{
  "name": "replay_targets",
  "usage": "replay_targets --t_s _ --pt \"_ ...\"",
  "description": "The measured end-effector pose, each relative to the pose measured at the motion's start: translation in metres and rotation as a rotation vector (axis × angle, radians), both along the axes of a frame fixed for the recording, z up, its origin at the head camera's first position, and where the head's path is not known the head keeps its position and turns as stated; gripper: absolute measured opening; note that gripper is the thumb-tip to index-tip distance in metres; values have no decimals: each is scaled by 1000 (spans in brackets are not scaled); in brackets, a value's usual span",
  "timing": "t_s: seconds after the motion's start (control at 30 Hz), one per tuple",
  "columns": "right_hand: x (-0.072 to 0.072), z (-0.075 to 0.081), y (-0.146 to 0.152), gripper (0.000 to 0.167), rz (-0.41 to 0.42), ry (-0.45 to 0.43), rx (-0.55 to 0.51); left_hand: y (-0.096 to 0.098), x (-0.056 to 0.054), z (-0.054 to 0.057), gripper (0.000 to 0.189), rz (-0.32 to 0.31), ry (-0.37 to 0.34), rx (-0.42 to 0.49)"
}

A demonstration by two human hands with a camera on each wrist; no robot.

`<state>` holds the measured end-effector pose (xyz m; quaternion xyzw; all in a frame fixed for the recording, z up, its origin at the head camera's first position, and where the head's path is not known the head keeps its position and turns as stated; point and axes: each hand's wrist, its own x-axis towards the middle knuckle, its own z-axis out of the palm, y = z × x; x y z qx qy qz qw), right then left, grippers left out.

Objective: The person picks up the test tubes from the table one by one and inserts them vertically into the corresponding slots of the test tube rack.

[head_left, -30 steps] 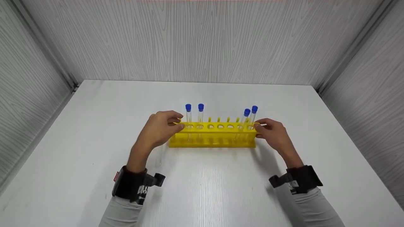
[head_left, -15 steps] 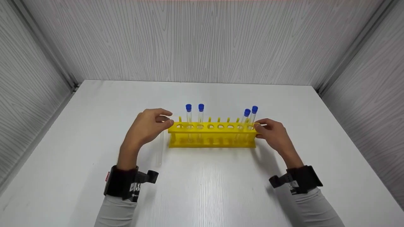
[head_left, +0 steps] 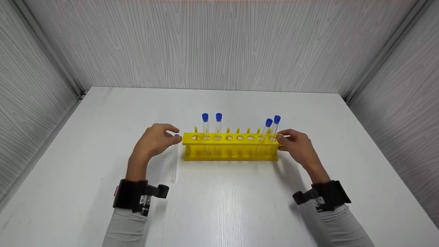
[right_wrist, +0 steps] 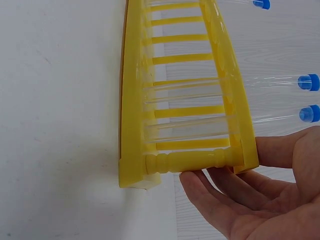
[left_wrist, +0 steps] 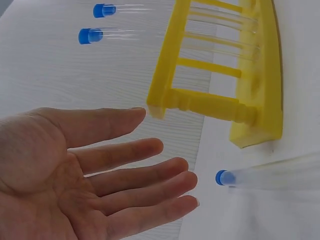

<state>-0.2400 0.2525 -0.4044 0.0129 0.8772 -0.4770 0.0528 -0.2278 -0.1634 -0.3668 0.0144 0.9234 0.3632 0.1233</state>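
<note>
A yellow test tube rack [head_left: 230,158] stands on the table, with a pair of blue-capped test tubes [head_left: 218,124] upright toward its left. Two more capped test tubes [head_left: 266,129] lean at its right end. My right hand [head_left: 296,144] grips that end, thumb on the top bar and fingers below in the right wrist view. Left of the rack, my left hand [head_left: 152,141] has its fingers extended and holds nothing. Below those fingers a loose test tube [head_left: 174,164] lies on the table, its blue cap [left_wrist: 225,177] apart from the fingertips in the left wrist view.
The white table [head_left: 226,209] carries the rack near its middle. Wood-grain panels rise at the back [head_left: 219,44], left [head_left: 31,103] and right [head_left: 401,103]. Several holes in the middle of the rack hold no tube.
My left hand has drawn away from the rack's left end, moving left toward the loose test tube, whose blue cap has come into view. My right hand keeps its grip on the rack.
</note>
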Motion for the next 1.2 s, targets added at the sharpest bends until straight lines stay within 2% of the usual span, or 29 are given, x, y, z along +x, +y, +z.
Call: replay_targets --t_s 0.17,0.47,0.73,1.03,1.2 --pt "0 0 0 43 0 -1 1 -2 -4 -9 47 24 -20 -29" --pt "0 0 -2 43 3 10 -7 -3 -8 -18 52 53 -94 -91" --pt "-1 0 -1 43 -4 -2 2 3 -11 -25 56 71 -121 -82" --pt "-1 0 0 42 -10 -14 3 11 -12 -29 58 97 -154 -127" --pt "0 0 -2 43 -17 -29 15 13 -14 -33 58 100 -143 -141"
